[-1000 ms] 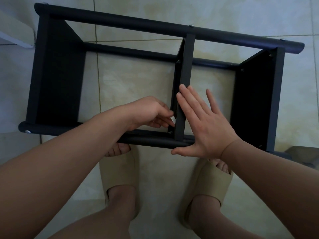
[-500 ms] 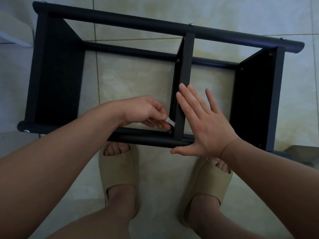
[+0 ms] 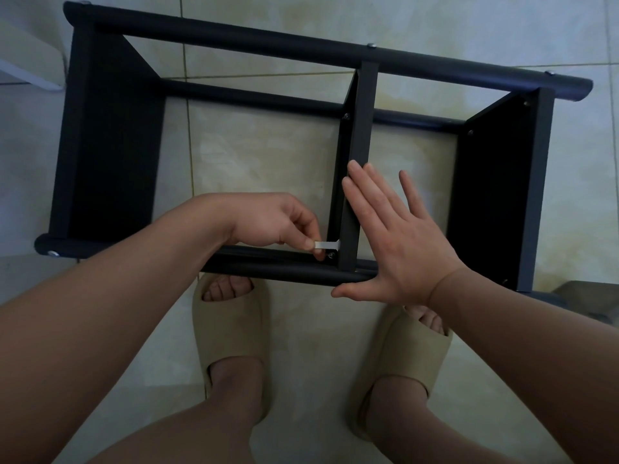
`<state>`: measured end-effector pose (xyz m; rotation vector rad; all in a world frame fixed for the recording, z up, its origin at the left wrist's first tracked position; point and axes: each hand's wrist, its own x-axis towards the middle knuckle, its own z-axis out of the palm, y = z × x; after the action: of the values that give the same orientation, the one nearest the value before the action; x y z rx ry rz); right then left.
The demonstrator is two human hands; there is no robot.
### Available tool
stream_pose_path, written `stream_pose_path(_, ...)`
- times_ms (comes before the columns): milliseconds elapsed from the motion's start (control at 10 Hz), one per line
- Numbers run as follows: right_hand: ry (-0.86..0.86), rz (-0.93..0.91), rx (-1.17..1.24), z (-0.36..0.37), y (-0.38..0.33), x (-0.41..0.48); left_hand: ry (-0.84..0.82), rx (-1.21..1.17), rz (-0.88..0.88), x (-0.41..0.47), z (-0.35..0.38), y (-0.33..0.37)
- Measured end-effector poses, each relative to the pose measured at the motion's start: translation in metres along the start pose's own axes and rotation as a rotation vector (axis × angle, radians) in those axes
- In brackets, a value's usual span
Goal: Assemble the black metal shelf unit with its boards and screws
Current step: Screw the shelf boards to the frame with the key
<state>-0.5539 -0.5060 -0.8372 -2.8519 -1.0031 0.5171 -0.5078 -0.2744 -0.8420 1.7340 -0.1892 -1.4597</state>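
The black metal shelf unit lies on its side on the tiled floor, with three black boards fixed between round black tubes. My right hand presses flat, fingers straight, against the middle board and the near tube. My left hand pinches a small silver hex key whose tip sits at a screw in the lower left corner of the middle board, beside the near tube. Other screw heads show on the far tube and on the right board.
My two feet in beige slippers stand on the pale floor tiles just below the near tube. A white object lies at the upper left beside the unit. A grey thing shows at the right edge.
My left hand has turned and drawn back slightly to the left, so the silver hex key now shows between its fingertips at the screw. My right hand has stayed flat on the middle board.
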Motion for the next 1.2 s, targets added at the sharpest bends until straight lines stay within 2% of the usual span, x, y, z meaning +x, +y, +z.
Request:
stream_pose_path(300,-0.002,0.001,0.001,-0.001,-0.001,0.0,-0.075,0.067,-0.029,0.002,0.002,0.003)
stream_pose_path(500,-0.005,0.002,0.003,-0.001,-0.001,-0.001,0.038,0.162,-0.03,0.003,0.001,0.004)
stream_pose_path(700,0.002,-0.003,0.011,-0.001,0.0,-0.001,0.184,0.124,-0.015,0.004,0.0,0.005)
stream_pose_path(800,0.007,-0.004,0.014,0.0,0.0,-0.001,0.252,-0.031,-0.008,0.006,0.006,0.006)
stream_pose_path(900,0.016,-0.006,0.016,0.001,0.001,-0.001,0.267,-0.404,-0.041,0.01,0.015,0.006)
stream_pose_path(1000,0.026,-0.006,0.012,0.001,0.001,-0.001,0.266,-0.672,-0.068,0.015,0.023,0.006)
stream_pose_path(1100,0.032,-0.008,0.015,0.002,0.001,-0.001,0.258,-0.785,-0.069,0.018,0.027,0.007)
stream_pose_path(1200,0.037,-0.008,0.019,0.002,0.001,-0.001,0.257,-0.791,-0.073,0.02,0.028,0.008)
